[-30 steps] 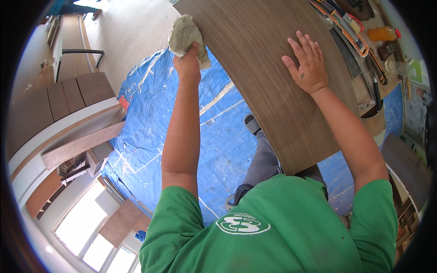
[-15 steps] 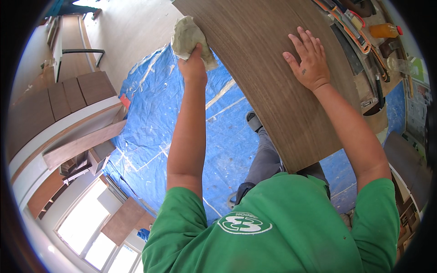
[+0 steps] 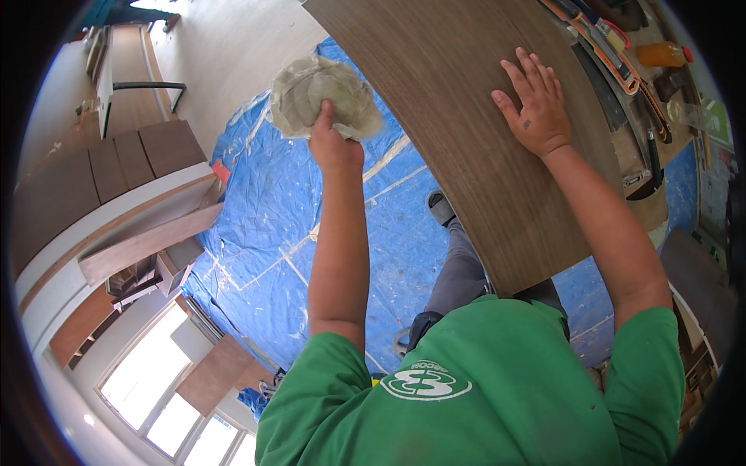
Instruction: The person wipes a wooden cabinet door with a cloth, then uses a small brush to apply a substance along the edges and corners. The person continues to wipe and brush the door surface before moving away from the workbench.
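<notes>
Left hand (image 3: 336,144) fingers pinching rag (image 3: 325,97), upper centre, off panel (image 3: 474,147) edge. Right hand (image 3: 536,109) flat on panel, fingers spread. Risk: your one-hand brace slips, panel tips onto tarp (image 3: 311,233).

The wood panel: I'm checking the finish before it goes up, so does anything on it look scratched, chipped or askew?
Nothing stands out. The brown wood panel shows an even grain with no visible chips or scratches. The right hand lies flat on it, and the left hand holds a crumpled grey cloth beside its left edge, over the blue tarp.
</notes>
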Motion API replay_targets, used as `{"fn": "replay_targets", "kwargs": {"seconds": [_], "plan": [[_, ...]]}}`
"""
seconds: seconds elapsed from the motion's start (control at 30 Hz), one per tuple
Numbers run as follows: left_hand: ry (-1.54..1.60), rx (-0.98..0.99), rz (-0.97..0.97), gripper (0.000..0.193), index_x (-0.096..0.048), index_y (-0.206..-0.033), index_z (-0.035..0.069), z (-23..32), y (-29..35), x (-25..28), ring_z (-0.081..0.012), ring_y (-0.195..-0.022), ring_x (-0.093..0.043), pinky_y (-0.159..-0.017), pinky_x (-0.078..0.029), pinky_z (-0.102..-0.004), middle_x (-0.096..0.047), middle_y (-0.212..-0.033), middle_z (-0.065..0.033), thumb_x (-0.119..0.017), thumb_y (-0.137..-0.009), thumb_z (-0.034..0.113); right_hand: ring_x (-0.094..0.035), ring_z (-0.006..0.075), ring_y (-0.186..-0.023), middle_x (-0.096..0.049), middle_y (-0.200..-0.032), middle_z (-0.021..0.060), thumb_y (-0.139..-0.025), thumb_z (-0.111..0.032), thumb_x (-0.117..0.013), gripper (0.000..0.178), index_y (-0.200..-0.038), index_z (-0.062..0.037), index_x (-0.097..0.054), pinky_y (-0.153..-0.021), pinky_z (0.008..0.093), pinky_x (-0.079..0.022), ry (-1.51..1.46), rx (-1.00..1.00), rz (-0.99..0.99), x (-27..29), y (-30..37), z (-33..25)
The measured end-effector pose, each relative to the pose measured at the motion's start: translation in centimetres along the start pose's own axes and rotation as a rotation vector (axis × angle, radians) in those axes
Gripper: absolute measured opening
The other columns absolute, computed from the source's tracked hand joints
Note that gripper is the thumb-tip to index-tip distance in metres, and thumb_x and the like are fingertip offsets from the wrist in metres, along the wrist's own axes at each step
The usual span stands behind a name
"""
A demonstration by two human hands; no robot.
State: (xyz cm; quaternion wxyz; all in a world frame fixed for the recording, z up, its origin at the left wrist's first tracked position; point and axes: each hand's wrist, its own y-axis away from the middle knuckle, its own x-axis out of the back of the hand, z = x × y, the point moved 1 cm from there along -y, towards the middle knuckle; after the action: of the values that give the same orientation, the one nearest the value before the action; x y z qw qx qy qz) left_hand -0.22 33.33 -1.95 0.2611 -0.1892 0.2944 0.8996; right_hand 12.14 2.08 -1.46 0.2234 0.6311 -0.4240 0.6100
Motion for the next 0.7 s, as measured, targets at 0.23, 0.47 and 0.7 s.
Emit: {"fn": "replay_targets", "kwargs": {"seconds": [0.23, 0.47, 0.7], "plan": [[-0.154, -0.121, -0.033, 0.048, -0.052, -0.138, -0.003, 1.3, -3.1, -1.2, -0.0297, -0.119, -0.063, -0.098, -0.054, -0.0449, -0.062, -0.133, -0.013, -0.068, -0.093, 0.005, -0.034, 0.0289, -0.15, -0.039, -0.161, 0.0083, -0.102, -0.051, -0.053, 0.055, -0.148, -0.0207, -0.05, -0.125, 0.0481, -0.022, 0.013, 0.007, -0.011, 0.1, -0.1, -0.2], [-0.371, -0.152, -0.165, 0.05, -0.058, -0.133, -0.003, 0.5, -5.5, -2.1, -0.0257, -0.113, -0.065, -0.096, -0.052, -0.0393, -0.067, -0.125, -0.0121, -0.075, -0.086, 0.004, -0.034, 0.0291, -0.15, -0.039, -0.162, 0.0081, -0.102, -0.05, -0.053, 0.054, -0.148, -0.0211, -0.05, -0.125, 0.0482, -0.023, 0.013, 0.005, -0.01, 0.1, -0.2, -0.2], [-0.693, -0.212, -0.159, 0.045, -0.067, -0.124, -0.003, 1.1, -6.1, -2.7, -0.0235, -0.108, -0.068, -0.093, -0.052, -0.0365, -0.071, -0.12, -0.0117, -0.079, -0.084, 0.009, -0.035, 0.0296, -0.15, -0.04, -0.161, 0.0083, -0.102, -0.05, -0.054, 0.054, -0.147, -0.0216, -0.05, -0.125, 0.0484, -0.024, 0.006, 0.008, 0.012, -0.1, -0.1, 0.0]]}}
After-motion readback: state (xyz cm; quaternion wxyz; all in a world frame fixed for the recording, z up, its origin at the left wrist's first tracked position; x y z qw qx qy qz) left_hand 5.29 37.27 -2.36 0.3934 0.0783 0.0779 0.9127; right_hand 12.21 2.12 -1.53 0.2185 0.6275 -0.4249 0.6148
